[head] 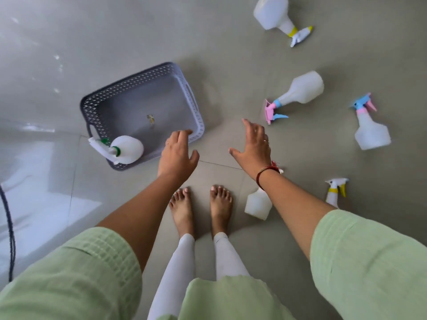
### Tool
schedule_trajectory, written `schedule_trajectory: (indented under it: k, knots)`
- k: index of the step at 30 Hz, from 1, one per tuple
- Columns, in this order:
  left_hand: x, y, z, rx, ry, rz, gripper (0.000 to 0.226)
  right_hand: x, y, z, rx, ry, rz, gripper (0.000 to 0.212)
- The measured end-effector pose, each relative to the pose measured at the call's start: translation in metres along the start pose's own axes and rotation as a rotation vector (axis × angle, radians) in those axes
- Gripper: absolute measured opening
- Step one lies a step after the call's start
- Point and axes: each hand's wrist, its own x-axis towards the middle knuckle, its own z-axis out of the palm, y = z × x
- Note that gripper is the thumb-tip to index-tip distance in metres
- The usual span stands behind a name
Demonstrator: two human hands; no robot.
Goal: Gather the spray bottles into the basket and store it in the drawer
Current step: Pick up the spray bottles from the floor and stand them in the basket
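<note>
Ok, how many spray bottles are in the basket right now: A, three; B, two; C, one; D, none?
C: only the green-collared bottle lies in the basket, at its near corner; the other bottles are out on the floor, and both hands are empty.

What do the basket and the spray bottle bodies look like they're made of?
Basket: likely moulded plastic, matte grey-lilac, with perforated lattice walls and cut-out handles. Spray bottle bodies, such as the one with the pink trigger: probably translucent white plastic, since they look milky and frosted, with coloured trigger heads.
</note>
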Motion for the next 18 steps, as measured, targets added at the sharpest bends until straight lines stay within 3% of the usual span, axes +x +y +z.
schedule_trajectory:
  k: [4,9,12,18]
  knots:
    - [0.002,0.032,0.041,0.054,-0.122,0.094,0.047,-0.019,0.071,0.008,0.083,0.018,0.258,0.084]
    - [0.002,0.046,0.093,0.133,-0.244,0.182,0.046,-0.045,0.146,0.042,0.196,-0.101,0.576,0.094]
    - [0.004,0.047,0.123,0.186,-0.314,0.224,0.046,-0.051,0.171,0.07,0.241,-0.166,0.67,0.102]
    - [0.015,0.033,0.156,0.253,-0.416,0.245,0.044,-0.033,0.181,0.111,0.335,-0.137,0.735,0.106]
